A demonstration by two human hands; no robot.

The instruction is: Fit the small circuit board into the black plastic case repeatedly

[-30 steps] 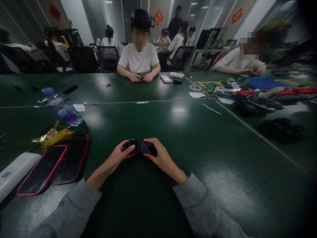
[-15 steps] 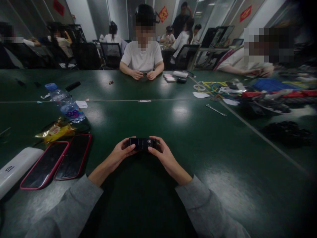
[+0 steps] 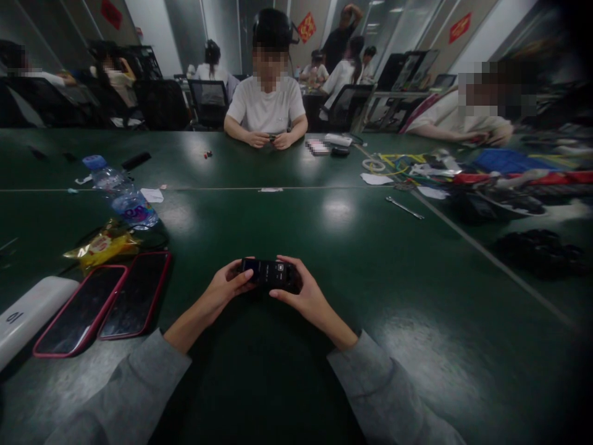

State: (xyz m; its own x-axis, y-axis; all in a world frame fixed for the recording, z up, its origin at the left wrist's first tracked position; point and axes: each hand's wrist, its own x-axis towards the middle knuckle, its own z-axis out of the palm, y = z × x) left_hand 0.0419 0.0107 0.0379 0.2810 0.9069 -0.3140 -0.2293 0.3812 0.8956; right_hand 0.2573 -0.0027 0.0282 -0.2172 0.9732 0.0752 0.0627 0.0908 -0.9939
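Two hands (image 3: 228, 285) at black device (image 3: 265, 272)

White power bank (image 3: 32, 315) cut off at left edge, black device's (image 3: 265, 272) markings unreadable (too small).

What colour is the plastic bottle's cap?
The cap is blue, seen in the head view.
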